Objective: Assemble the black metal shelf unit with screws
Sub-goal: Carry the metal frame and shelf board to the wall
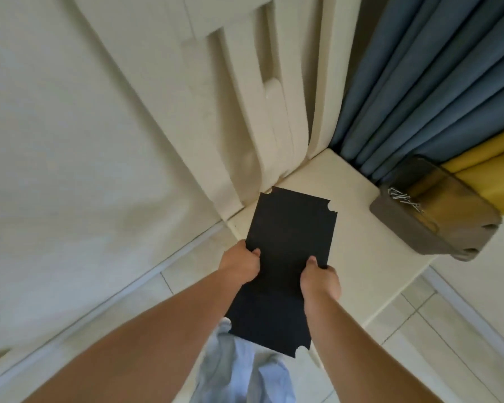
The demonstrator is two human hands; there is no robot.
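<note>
While both bare forearms reach up from the bottom of the frame, the flat black rectangular metal shelf panel (285,266) sits in the centre of the picture, held between the two hands above the edge of a cream-coloured table top (370,257). The left hand (240,264) grips the panel's left long edge, thumb curled over the top face and the other fingers hidden underneath. The right hand (320,279) grips the right long edge in the same way, thumb on top, remaining fingers out of sight below. The panel has small notches cut at its corners, visible at the far end and at the near right corner. Its far end lies over the table, and its near end overhangs the pale tiled floor (419,344) and the person's light blue trousers (245,373). Whether the panel touches the table cannot be told. At the right of the frame, on the table, stands a translucent brown plastic box (437,207) with a few silver metal screws (405,199) inside. Behind it, in the upper right, hang blue curtains (434,82) and a yellow fabric (492,175). A cream panelled wall (245,97) fills the upper left and centre.
</note>
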